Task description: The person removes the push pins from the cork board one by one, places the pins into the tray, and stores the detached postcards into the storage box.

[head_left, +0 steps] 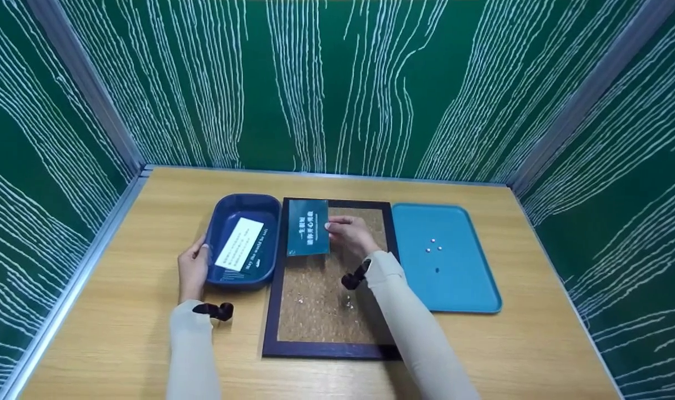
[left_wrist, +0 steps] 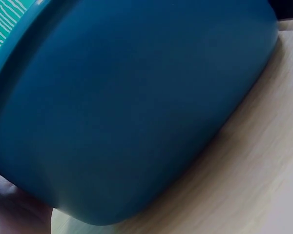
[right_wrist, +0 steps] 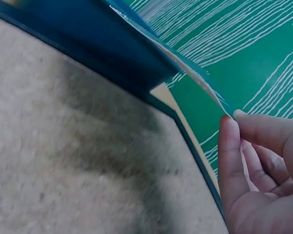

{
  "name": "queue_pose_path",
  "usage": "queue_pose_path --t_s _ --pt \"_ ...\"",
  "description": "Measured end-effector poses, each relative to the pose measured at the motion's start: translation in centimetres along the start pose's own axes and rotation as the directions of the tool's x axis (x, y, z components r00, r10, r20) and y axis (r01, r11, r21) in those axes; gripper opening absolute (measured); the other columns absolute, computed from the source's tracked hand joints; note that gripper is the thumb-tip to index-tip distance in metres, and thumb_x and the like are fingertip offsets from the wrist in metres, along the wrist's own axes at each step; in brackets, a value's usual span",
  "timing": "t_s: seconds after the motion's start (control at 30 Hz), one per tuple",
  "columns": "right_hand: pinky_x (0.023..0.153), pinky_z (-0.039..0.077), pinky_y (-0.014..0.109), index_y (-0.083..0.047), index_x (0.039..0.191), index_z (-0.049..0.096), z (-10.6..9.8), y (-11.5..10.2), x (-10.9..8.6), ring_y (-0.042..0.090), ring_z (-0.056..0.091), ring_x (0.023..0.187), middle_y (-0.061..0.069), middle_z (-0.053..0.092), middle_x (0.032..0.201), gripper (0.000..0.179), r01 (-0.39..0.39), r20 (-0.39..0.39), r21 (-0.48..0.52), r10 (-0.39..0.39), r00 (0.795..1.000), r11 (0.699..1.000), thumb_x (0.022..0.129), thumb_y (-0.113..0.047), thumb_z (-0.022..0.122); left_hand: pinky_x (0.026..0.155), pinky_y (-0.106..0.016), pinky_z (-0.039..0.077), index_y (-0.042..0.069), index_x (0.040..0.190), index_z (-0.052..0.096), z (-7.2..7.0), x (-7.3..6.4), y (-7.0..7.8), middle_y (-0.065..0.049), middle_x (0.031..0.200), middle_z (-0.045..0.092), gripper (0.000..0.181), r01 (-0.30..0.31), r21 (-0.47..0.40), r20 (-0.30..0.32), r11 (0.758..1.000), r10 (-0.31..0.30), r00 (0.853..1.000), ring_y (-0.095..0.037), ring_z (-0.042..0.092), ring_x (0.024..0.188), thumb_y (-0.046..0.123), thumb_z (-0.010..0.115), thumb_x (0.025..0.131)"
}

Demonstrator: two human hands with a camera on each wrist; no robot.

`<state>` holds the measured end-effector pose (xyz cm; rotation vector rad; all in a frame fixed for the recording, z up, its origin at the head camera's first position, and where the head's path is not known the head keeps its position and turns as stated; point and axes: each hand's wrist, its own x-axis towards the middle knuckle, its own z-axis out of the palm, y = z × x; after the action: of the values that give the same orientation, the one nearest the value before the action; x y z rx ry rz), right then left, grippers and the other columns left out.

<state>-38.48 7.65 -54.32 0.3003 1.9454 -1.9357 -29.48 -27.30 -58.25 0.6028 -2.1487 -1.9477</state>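
Note:
Between thumb and index finger, my right hand (head_left: 353, 233) pinches the right edge of a dark green card (head_left: 308, 226) with white lettering. In the right wrist view the card (right_wrist: 185, 68) shows nearly edge-on, raised above the cork board (head_left: 326, 311), its shadow falling on the cork. My left hand (head_left: 194, 266) grips the left side of a dark blue basin (head_left: 243, 284), thumb at the rim and fingers along the outer wall. Inside the basin lie a white printed card (head_left: 240, 244) and a dark card with white lettering (head_left: 259, 261). The basin's outer wall (left_wrist: 136, 107) fills most of the left wrist view.
A teal tray (head_left: 454, 291) to the board's right holds several small pieces, with pale pins (head_left: 433, 240) and a dark one (head_left: 437, 270) among them. Small clear pins (head_left: 349, 303) sit on the lower cork. Green patterned walls (head_left: 359, 111) close in the wooden table (head_left: 109, 311).

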Motion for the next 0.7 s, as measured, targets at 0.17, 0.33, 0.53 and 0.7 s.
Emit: queue_pose_path --t_s 0.17,0.33,0.53,0.7 --pt "0.099 0.05 0.043 -0.009 0.111 0.07 0.8 -1.1 -0.6 0.022 0.068 0.096 0.011 0.069 0.111 0.026 0.017 0.034 0.014 -0.017 0.999 1.0 0.086 -0.015 0.072 0.102 -0.023 0.042 0.014 0.144 0.044 0.1 -0.1 0.1 -0.004 0.151 0.039 0.041 -0.004 -0.032 0.006 0.999 0.005 1.0 -0.018 0.043 0.13 0.016 0.042 0.103" --pt "0.093 0.055 0.037 -0.006 0.112 0.069 2.5 -1.7 -0.7 0.015 0.07 0.085 0.011 0.07 0.107 0.027 0.058 0.037 0.009 -0.059 0.998 0.998 0.085 -0.01 0.072 0.119 -0.031 0.025 0.011 0.143 0.045 0.0 -0.1 0.1 -0.007 0.152 0.037 0.041 -0.014 -0.059 0.006 0.998 0.015 1.0 -0.015 0.027 0.144 0.015 0.042 0.102" --pt "0.091 0.056 0.035 -0.005 0.11 0.069 4.5 -1.9 -0.8 0.017 0.069 0.088 0.011 0.069 0.108 0.025 0.056 0.053 0.041 -0.058 0.997 0.998 0.085 -0.008 0.072 0.114 -0.031 0.032 0.01 0.143 0.045 0.0 0.0 0.0 -0.007 0.15 0.041 0.041 -0.004 -0.06 -0.001 0.998 0.004 1.0 -0.015 0.034 0.138 0.014 0.042 0.102" --pt "0.086 0.057 0.031 -0.007 0.108 0.071 5.7 -1.8 -0.7 0.018 0.07 0.09 0.01 0.07 0.108 0.023 0.039 0.045 0.046 -0.041 0.998 0.998 0.085 -0.009 0.073 0.118 -0.032 0.026 0.009 0.144 0.044 0.1 0.1 -0.1 -0.006 0.152 0.037 0.042 -0.001 -0.054 0.008 0.999 0.002 1.0 -0.016 0.027 0.144 0.013 0.042 0.102"
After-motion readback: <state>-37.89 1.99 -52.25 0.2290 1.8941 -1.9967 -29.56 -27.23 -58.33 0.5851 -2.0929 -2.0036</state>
